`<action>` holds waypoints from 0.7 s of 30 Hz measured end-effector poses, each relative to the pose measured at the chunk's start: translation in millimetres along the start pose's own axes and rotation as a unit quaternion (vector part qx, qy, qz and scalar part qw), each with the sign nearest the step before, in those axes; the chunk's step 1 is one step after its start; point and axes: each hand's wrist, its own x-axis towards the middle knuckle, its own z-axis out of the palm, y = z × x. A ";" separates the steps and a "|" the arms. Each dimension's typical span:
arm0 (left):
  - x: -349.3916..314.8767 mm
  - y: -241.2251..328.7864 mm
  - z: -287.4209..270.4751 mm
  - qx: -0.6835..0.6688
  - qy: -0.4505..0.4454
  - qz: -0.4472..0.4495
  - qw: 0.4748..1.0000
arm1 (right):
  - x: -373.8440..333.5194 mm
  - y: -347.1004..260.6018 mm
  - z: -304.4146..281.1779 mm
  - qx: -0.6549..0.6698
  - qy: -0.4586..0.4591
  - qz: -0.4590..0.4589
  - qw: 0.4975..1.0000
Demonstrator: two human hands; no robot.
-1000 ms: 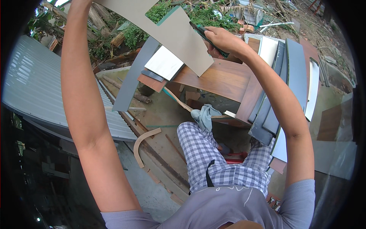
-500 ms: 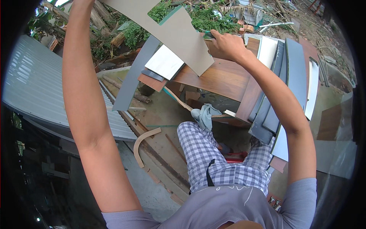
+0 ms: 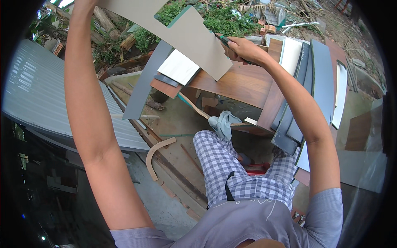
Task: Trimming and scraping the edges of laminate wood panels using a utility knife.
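A flat beige board point(image 3: 196, 45) with a stepped notch and a green-edged side slants across the top of the view, over the wooden bench. My right hand point(image 3: 246, 48) is closed round a slim dark green and black tool point(image 3: 223, 39), perhaps a utility knife. Its front end lies at the board's right edge; I cannot tell whether it touches. My left arm point(image 3: 89, 91) reaches up to the top edge beside the board's upper end. The left hand's fingers are cut off by the frame.
Under the board is a brown wood-grain panel point(image 3: 231, 84) with a white tile-like piece point(image 3: 178, 67). Grey and white strips point(image 3: 320, 78) are stacked at right. A pale cloth point(image 3: 223, 123) hangs before my knees. Corrugated metal point(image 3: 45, 91) lies left, near a curved strip point(image 3: 154, 159).
The beige board has shifted slightly left at its notch and tilted a little. My right hand has turned, so more of the tool shows in front of and behind it.
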 end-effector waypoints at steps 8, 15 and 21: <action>-6.8 -1.8 0.0 -0.008 0.000 -0.061 0.998 | 6.8 72.0 30.5 -0.060 0.016 0.133 0.989; -6.6 -20.9 0.3 0.030 0.021 -0.025 0.999 | 14.8 101.1 42.3 0.485 0.022 0.224 0.845; -16.4 -18.9 -2.9 0.040 0.029 -0.004 0.999 | 21.2 94.1 39.2 0.600 -0.023 0.240 0.762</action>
